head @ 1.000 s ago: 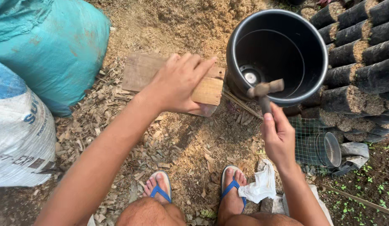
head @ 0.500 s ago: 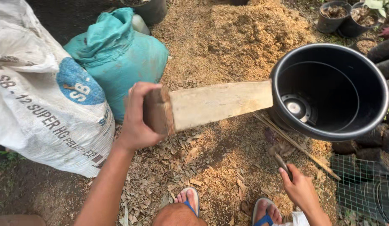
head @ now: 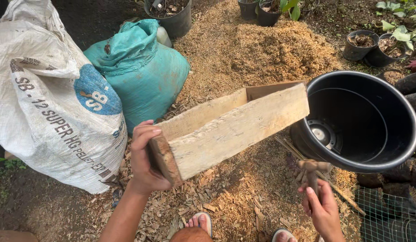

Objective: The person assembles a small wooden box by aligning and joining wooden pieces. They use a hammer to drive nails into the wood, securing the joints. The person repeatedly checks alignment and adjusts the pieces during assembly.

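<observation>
Standing over: the person's two arms, looking down on loose ground covered with wood shavings and dry leaves.
White sack (head: 51, 103): the biggest thing, a full woven bag with blue printing, leaning at the left so it does not fall.
Green sack (head: 141, 67): a teal bag, tied at the top, touching the white sack on its right side.
Shavings heap (head: 279, 49): a pale mound behind, near several small black pots with soil.
Black pot (head: 360, 121): a large plastic planter lying tilted on its side, the mouth facing the person, so the drain hole inside is visible.
Wooden board (head: 230, 130): a rough plank piece, lifted above the ground, its far end just beside the pot rim.
Left hand (head: 147, 157): fingers wrapped tight around the near end of the board, thumb under, carrying its weight.
Right hand (head: 324, 210): closed around the handle of a small hammer (head: 313, 170), head up, below the pot.
Wire mesh (head: 387, 215): at the right corner, near the right hand.
Feet: toes in sandals at the bottom edge.
</observation>
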